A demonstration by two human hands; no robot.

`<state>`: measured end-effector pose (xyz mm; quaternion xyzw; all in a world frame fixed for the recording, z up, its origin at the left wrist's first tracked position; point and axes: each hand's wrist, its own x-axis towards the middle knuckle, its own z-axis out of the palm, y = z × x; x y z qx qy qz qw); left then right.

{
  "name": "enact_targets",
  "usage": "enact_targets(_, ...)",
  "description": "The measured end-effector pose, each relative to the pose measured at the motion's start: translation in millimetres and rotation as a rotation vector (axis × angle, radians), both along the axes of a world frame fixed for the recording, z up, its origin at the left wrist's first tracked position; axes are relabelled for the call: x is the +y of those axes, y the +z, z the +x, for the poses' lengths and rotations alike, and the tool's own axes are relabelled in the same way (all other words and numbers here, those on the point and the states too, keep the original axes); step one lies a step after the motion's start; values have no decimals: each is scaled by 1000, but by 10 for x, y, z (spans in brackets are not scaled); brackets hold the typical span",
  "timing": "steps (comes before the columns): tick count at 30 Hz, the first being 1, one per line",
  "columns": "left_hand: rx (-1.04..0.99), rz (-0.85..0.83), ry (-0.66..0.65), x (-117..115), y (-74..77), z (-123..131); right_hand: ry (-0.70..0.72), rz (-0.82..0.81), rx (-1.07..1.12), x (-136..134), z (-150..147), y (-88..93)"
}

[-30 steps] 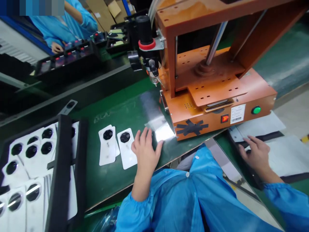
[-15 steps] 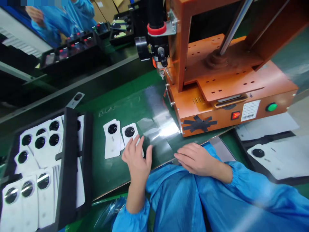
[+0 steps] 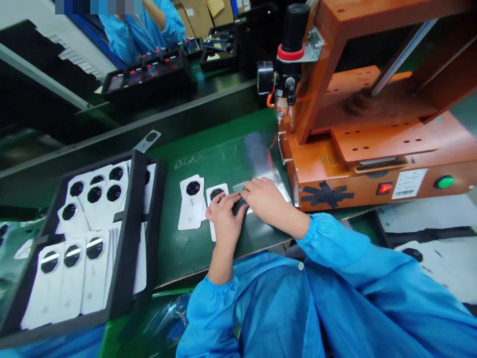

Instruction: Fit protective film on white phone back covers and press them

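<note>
My left hand [image 3: 226,219] lies over a white phone back cover [image 3: 213,229] with a round black camera area, hiding much of it. Its fingers curl together toward my right hand [image 3: 266,199], whose closed fingertips meet them just right of that cover. A thin edge, perhaps of clear film, shows between the fingertips; what they pinch is too small to make out. Left of my hands, two overlapping white phone back covers [image 3: 192,209] rest on the green mat [image 3: 179,258].
A black foam tray [image 3: 126,248] with several white covers stands at left. The orange press machine [image 3: 372,179] stands at right, its red switch lit. More covers [image 3: 443,258] lie at lower right. A co-worker's blue sleeve [image 3: 167,22] shows across the bench.
My right hand has moved from the bench edge over to my left hand. My left fingers, spread before, have curled in. The view has shifted left.
</note>
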<state>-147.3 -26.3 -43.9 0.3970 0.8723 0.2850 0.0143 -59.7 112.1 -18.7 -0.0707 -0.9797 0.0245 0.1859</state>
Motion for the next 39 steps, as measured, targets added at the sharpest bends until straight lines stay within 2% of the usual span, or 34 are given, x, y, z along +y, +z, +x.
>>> enact_targets(6,81,63,3,-52,-122,-59,21,95,-99,-158,74,94)
enact_targets(10,187,116,-61,-47,-186,-77,-64,147,-148,-221,174,212)
enact_targets(14,247,121,-106,-27,-176,-65,-96,124,-143,-229,236,269)
enact_targets(18,247,43,-109,-14,-136,-36,-56,78,-145,-180,284,270)
enact_targets(22,220,-137,-237,-6,-23,26,9,66,-186,-168,420,298)
enact_targets(25,200,-243,-301,66,85,62,-49,72,-138,-211,614,404)
enact_targets(28,206,-250,-300,169,171,43,-124,50,6,-234,794,548)
enact_targets(30,216,-210,-286,160,199,9,-128,-28,109,-225,848,612)
enact_targets(32,228,-141,-219,28,189,-12,-103,-172,192,-207,836,626)
enact_targets(34,258,-98,-115,-214,140,4,-84,-381,245,-185,762,592)
enact_targets(36,299,-123,-59,-488,73,84,-85,-616,243,-167,627,524)
enact_targets(39,342,-164,-102,-767,4,359,-112,-855,139,-148,345,382)
